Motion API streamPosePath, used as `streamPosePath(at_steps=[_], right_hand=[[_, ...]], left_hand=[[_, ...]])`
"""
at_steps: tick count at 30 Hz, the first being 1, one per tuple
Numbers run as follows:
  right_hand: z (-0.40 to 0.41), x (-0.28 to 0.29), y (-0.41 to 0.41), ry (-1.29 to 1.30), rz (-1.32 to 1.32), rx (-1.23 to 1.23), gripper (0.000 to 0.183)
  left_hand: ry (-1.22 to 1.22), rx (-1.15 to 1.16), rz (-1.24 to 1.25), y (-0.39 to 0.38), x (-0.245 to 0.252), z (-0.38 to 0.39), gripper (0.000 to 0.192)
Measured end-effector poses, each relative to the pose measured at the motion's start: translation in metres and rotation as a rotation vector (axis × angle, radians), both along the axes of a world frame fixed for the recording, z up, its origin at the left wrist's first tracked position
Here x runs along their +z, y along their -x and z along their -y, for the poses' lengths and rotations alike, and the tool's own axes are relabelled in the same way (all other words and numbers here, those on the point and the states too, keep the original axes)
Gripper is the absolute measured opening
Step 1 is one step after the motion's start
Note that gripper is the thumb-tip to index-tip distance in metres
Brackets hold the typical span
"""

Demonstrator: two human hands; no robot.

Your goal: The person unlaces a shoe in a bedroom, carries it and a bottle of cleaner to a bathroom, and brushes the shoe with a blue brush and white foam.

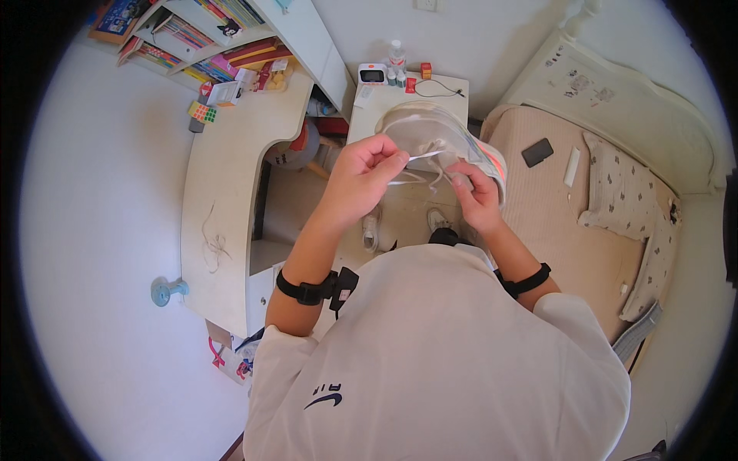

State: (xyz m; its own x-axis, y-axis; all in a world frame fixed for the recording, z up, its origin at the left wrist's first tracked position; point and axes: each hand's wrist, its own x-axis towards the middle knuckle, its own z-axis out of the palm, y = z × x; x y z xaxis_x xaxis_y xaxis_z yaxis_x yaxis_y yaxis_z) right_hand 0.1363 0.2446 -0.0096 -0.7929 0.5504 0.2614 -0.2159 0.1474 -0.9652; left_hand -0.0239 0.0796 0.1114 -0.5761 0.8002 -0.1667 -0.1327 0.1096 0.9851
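Observation:
A large pale shoe (441,129) with a coloured stripe along its side is held up before me, over the floor and partly across the nightstand. My left hand (369,167) pinches a white shoelace (425,155) between thumb and fingers, and the lace runs taut towards the shoe's eyelets. At the shoe's near right side, my right hand (475,193) has its thumb and fingers closed on part of the lacing; the exact part is hard to make out. Loose lace loops hang between the two hands. What supports the shoe is hidden.
Left stands a white desk (230,173) bearing a loose tangled lace (215,245) and a puzzle cube (203,113). A nightstand (369,115) with a bottle (396,55) is ahead. Right is a bed (536,201) with a phone (537,152). Another white shoe (371,230) rests on the floor.

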Motion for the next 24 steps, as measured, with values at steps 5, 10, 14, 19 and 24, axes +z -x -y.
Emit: streamPosePath(at_steps=[5,10,14,19,24], right_hand=[[-0.017,-0.017,-0.008,-0.398,0.234,0.075,0.018],[-0.005,-0.03,-0.004,-0.25,0.201,-0.045,0.023],[0.018,0.004,0.008,0.433,0.222,-0.047,0.032],[0.009,0.014,0.021,0.894,0.279,0.062,0.038],[-0.004,0.004,0.034,1.383,0.277,0.1,0.039]], left_hand=[[0.028,-0.04,-0.005,-0.008,0.011,0.001,0.009],[-0.036,-0.085,-0.054,-0.014,0.018,0.0,0.01],[-0.003,-0.193,0.029,-0.014,0.012,0.001,0.009],[-0.092,-0.205,-0.098,-0.013,0.002,0.003,0.012],[-0.011,-0.339,-0.137,-0.016,-0.006,0.012,0.007]])
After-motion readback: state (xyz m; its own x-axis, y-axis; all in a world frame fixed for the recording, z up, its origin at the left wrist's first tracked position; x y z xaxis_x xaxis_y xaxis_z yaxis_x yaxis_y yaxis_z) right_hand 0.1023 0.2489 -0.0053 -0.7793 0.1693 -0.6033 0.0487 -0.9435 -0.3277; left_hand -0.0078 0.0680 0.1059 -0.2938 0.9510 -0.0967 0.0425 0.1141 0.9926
